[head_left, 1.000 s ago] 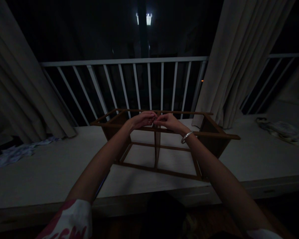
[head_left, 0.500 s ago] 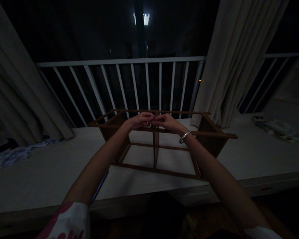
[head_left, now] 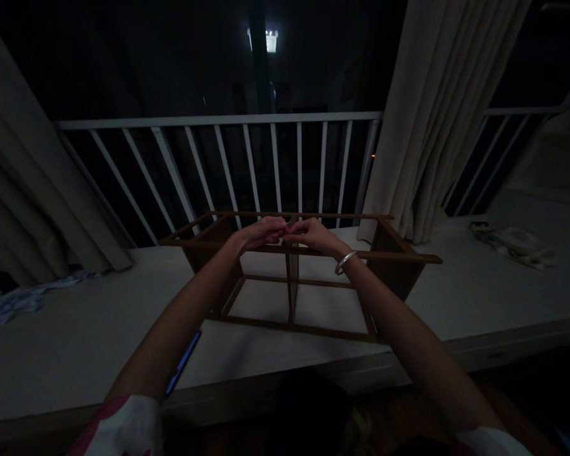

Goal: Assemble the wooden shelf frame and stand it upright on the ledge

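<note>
A brown wooden frame [head_left: 330, 333], like a small shelf unit on its side, rests on the pale ledge. Above its middle divider my left hand [head_left: 265, 232] and my right hand [head_left: 311, 234] meet fingertip to fingertip. Both sets of fingers are pinched together around something too small and dark to make out. The right wrist carries a silver bangle [head_left: 346, 262]. Both hands are just over the frame's near upper rail; whether they touch it I cannot tell.
Behind the frame runs a white railing [head_left: 218, 120] before a dark window. Beige curtains [head_left: 422, 126] hang at both sides. A phone [head_left: 184, 364] lies by my left forearm on the ledge [head_left: 99, 335]. Crumpled cloth [head_left: 14, 305] lies far left, another cloth bundle [head_left: 517, 246] at right.
The view has shifted slightly, so most things sit a little further left. More of the phone shows. My hands stay together over the frame, the fingers slightly rearranged.
</note>
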{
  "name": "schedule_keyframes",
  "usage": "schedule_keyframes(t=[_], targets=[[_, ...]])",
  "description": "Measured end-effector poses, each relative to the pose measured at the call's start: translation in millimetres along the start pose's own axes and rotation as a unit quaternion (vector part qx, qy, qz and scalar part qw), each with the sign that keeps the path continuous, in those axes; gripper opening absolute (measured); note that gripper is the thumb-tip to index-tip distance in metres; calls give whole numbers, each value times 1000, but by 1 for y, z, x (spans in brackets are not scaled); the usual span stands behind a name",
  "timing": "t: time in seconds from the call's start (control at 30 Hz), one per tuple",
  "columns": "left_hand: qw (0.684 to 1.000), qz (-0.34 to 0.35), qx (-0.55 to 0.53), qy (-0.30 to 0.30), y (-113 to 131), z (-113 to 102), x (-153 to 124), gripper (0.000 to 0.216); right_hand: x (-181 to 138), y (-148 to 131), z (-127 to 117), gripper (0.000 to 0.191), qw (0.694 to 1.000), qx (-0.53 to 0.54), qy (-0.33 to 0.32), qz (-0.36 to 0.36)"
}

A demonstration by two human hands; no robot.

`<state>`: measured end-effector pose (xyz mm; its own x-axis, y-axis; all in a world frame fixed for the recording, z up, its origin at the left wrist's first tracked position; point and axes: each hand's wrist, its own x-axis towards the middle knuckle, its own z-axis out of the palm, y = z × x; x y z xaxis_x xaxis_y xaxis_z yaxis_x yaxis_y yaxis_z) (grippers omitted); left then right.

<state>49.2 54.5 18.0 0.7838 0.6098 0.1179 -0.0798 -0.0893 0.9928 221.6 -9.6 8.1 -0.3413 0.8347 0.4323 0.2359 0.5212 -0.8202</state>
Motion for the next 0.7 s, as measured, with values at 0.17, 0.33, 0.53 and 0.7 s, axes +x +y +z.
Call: schedule_keyframes(t=[0.17,0.33,0.53,0.7], targets=[[1000,-2,-2,4,4,4,-1,24,-1,-2,0,30,1000,-9,-10,-6],[1000,2,-1,11,6,7,-3,25,-1,-3,-1,32,1000,-25,-10,-1],[1000,8,-3,15,4,4,-1,27,-2,-3,-1,34,1000,-23,-14,4],[1000,16,-24,9,5,5,-2,26,-2,-5,0,34,1000,-9,-14,0]])
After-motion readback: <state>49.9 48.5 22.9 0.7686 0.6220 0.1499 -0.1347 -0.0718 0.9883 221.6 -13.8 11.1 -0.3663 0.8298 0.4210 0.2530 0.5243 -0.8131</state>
